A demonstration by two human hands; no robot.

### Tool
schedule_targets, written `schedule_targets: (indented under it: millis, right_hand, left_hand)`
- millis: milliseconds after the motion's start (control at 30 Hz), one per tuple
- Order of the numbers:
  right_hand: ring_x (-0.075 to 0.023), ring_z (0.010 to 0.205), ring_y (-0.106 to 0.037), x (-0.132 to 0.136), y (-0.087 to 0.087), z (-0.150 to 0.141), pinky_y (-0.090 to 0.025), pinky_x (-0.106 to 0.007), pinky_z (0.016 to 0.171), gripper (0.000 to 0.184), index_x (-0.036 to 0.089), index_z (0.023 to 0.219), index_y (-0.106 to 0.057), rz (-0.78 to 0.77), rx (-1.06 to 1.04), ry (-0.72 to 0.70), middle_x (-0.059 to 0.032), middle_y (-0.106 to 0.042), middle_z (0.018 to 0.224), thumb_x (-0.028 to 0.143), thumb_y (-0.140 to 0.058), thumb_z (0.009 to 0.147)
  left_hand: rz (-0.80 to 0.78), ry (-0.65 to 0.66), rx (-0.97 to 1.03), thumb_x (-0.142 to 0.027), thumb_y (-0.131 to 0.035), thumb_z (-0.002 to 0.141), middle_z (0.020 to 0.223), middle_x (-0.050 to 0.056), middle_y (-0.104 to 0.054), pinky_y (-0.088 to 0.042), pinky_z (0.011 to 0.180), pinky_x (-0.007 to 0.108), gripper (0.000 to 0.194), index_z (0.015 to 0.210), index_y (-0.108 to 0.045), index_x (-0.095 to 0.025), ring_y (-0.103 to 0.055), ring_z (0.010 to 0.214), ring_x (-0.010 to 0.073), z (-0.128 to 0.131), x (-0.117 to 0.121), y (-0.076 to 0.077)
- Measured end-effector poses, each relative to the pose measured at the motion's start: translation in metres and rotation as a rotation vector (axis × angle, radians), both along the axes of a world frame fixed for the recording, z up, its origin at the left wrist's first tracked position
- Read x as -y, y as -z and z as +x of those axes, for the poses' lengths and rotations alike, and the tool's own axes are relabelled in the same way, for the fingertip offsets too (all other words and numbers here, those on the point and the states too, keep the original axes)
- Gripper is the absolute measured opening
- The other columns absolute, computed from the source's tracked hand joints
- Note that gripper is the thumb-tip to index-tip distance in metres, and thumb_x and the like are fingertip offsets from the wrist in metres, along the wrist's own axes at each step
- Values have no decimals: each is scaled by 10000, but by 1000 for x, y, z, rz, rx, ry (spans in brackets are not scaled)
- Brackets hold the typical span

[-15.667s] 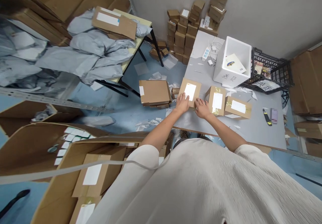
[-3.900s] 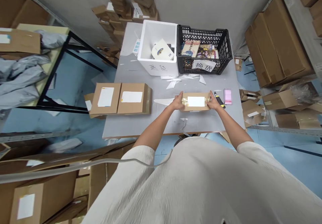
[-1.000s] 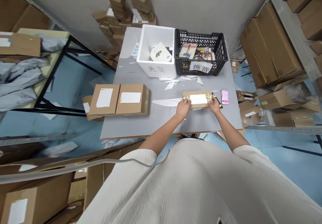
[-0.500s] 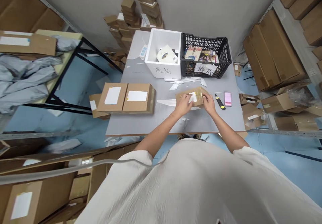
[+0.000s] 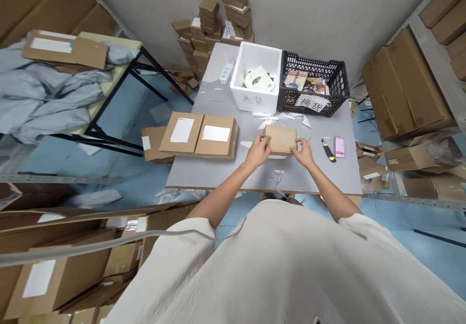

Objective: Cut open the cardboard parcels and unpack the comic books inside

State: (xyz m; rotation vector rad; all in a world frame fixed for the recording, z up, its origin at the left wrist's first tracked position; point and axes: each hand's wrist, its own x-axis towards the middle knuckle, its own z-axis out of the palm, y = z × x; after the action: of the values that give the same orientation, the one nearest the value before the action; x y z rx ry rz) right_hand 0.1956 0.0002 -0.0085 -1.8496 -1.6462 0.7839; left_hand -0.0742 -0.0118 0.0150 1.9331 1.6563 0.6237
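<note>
Head view: left hand (image 5: 257, 151) and right hand (image 5: 303, 154) hold the box (image 5: 280, 137), now turned plain side up.

The head camera looks forward and down onto both hands (image 5: 257, 151) (image 5: 303, 154).

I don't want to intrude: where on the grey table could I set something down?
Front left, between the two labelled boxes and the table's near edge; front right, between the phone and that edge. Crowded: the back (white bin, black crate) and mid-table (a box between left hand and right hand).
</note>
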Motion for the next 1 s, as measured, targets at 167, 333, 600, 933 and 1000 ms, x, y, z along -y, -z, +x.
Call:
schedule_targets:
  millis: [167, 333, 600, 933, 1000]
  right_hand:
    - [-317, 1151, -728, -1, 3, -31, -613, -529, 1091, 504, 253, 1350, -660, 18, -144, -113, -141, -734, 1450, 473, -731, 902]
    - [-317, 1108, -745, -1, 0, -40, -629, -539, 1067, 497, 251, 1339, -673, 31, -114, -104, -145, -753, 1433, 476, -712, 897]
    - [-321, 1111, -756, 3, -2, -35, -634, -556, 1074, 488, 261, 1316, -717, 38, -129, -73, -126, -790, 1401, 485, -705, 882]
    - [-321, 1142, -750, 0, -22, 29, -645, -511, 1036, 485, 238, 1321, -750, 151, -179, 46, -146, -794, 1404, 473, -668, 904]
    - [-329, 1168, -746, -2, -23, 51, -639, -524, 1053, 483, 236, 1322, -749, 175, -167, 69, -149, -788, 1406, 461, -665, 903]
  left_hand:
    - [-47, -68, 15, -253, -544, 1081, 1573, 162, -589, -597, 1128, 482, 483, 1546, -675, -258, -684, 1329, 346, -30, 4, 15]
    - [-12, -55, 66, -263, -534, 1092, 1610, 165, -585, -562, 1206, 489, 488, 1557, -679, -247, -647, 1415, 346, -35, 7, 24]
    - [-13, -89, 108, -224, -555, 1063, 1555, 176, -592, -571, 1208, 524, 480, 1522, -694, -244, -656, 1393, 358, -23, 8, 21]
    - [57, 9, 79, -227, -595, 1053, 1556, 159, -565, -581, 1172, 532, 419, 1455, -709, -265, -653, 1369, 362, 43, -21, -21]
    - [45, 37, 82, -225, -585, 1057, 1555, 155, -564, -583, 1169, 533, 422, 1461, -701, -267, -683, 1307, 345, 63, -26, -22]
